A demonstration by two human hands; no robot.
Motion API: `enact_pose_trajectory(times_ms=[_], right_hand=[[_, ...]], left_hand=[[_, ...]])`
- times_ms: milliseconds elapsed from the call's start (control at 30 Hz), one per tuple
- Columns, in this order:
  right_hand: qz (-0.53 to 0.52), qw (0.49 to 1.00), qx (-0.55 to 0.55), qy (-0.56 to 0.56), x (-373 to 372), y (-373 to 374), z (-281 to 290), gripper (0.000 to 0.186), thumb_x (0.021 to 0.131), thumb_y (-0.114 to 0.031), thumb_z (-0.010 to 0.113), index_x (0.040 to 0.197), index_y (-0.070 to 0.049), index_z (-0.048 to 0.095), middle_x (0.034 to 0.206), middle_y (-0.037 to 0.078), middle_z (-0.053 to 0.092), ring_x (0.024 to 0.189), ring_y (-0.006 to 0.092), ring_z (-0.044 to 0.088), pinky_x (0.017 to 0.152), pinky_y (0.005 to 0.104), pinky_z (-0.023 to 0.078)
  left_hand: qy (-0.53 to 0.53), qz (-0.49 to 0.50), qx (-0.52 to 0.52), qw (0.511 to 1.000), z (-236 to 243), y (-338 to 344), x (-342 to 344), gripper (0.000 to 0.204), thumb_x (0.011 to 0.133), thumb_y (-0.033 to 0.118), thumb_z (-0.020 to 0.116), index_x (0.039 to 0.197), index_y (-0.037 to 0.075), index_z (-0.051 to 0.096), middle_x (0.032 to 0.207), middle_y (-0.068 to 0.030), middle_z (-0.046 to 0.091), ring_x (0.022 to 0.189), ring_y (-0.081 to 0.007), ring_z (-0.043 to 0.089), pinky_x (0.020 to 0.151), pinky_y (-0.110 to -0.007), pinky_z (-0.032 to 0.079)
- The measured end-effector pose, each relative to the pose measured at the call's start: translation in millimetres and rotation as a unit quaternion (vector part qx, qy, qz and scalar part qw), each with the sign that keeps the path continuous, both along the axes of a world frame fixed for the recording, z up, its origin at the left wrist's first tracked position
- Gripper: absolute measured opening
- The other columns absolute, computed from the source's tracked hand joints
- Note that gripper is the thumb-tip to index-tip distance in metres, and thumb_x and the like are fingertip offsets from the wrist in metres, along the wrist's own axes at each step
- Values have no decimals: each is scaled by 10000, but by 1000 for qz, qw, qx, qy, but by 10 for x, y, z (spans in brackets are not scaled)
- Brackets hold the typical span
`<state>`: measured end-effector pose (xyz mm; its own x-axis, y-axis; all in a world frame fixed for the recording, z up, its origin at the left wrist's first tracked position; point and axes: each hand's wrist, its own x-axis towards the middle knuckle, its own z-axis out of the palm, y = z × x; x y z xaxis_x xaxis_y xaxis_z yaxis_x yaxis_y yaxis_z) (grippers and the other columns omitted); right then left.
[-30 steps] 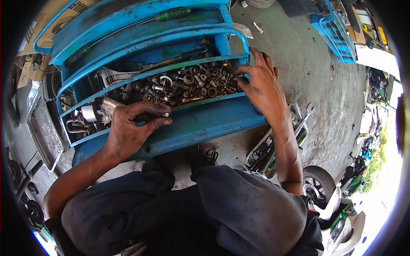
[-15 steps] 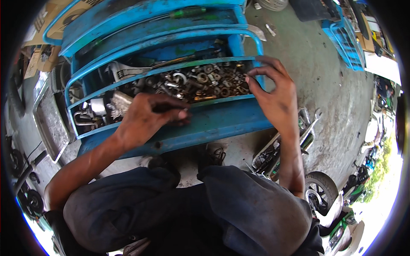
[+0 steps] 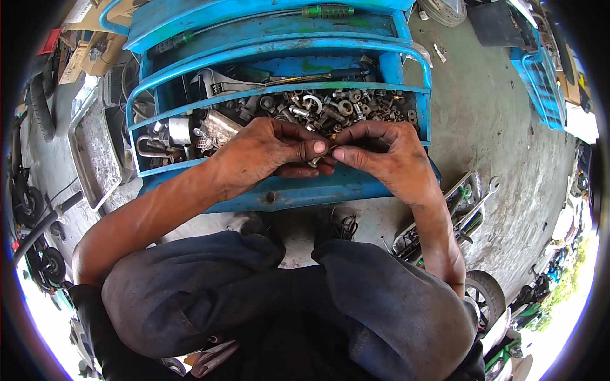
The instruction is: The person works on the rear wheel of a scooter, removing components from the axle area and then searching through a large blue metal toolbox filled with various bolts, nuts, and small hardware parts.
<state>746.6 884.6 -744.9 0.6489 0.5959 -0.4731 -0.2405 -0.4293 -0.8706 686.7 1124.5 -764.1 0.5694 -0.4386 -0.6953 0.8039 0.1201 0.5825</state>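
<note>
My left hand (image 3: 264, 154) and my right hand (image 3: 391, 155) meet fingertip to fingertip over the front edge of the blue toolbox (image 3: 286, 197). A small shiny metal piece (image 3: 314, 162), perhaps a bolt, pokes out below my left thumb, pinched by the left fingers. The right thumb and forefinger close right beside it; whatever lies between them is too small to make out. Just behind the hands, a front tray holds many loose nuts and bolts (image 3: 330, 114), partly covered by my fingers. At its left end lie metal fittings (image 3: 180, 131) and a worn metal cylinder (image 3: 221, 129).
An adjustable wrench (image 3: 222, 84) lies in the tray behind, and a green-handled screwdriver (image 3: 327, 11) in the top one. On the floor are a metal tray (image 3: 95, 159) at left and a tool tray (image 3: 467, 203) with a spanner (image 3: 490, 188) at right.
My right hand has moved left and down from the tray's right end to meet my left hand, its fingers now closed. The left hand has turned slightly, and the view has shifted.
</note>
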Motion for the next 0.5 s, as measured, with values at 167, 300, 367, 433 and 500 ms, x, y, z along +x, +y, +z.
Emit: enact_pose_trajectory(times_ms=[167, 300, 367, 433, 500], right_hand=[[16, 999, 18, -24, -14, -6, -14, 258, 888, -138, 815, 1080, 24, 760, 927, 67, 759, 889, 120, 683, 823, 280, 543], [0, 996, 53, -77, -106, 37, -16, 244, 892, -105, 799, 1097, 21, 757, 979, 91, 758, 928, 153, 700, 833, 299, 551], [-21, 991, 79, -110, -164, 78, -40, 216, 905, -66, 774, 1108, 5, 761, 1022, 109, 746, 958, 195, 714, 846, 318, 559], [-9, 988, 76, -137, -174, 86, -13, 206, 913, -57, 764, 1110, 3, 763, 1036, 110, 740, 962, 206, 716, 852, 323, 561], [15, 978, 105, -180, -181, 91, -78, 205, 930, -71, 752, 1127, -20, 767, 1062, 105, 725, 969, 226, 716, 858, 328, 564]], left_hand=[[-28, 0, -6, 1000, -30, 0, -16, 413, 937, 320, 776, 1197, 7, 706, 1122, -120, 753, 1071, -214, 733, 913, -291, 589], [-11, 19, 7, 1000, 4, 9, -11, 417, 902, 299, 816, 1167, 18, 661, 1117, -128, 745, 1050, -227, 741, 913, -304, 602], [-11, 34, 4, 999, 36, 5, 0, 461, 904, 281, 812, 1197, -20, 620, 1115, -150, 745, 1044, -237, 744, 912, -307, 612], [-7, 50, 0, 999, 41, 4, -2, 518, 909, 250, 810, 1243, -52, 553, 1125, -184, 738, 1029, -248, 749, 899, -310, 623], [-11, 42, -2, 999, 35, 16, -8, 512, 909, 246, 811, 1238, -50, 553, 1124, -186, 739, 1027, -251, 750, 894, -311, 623]])
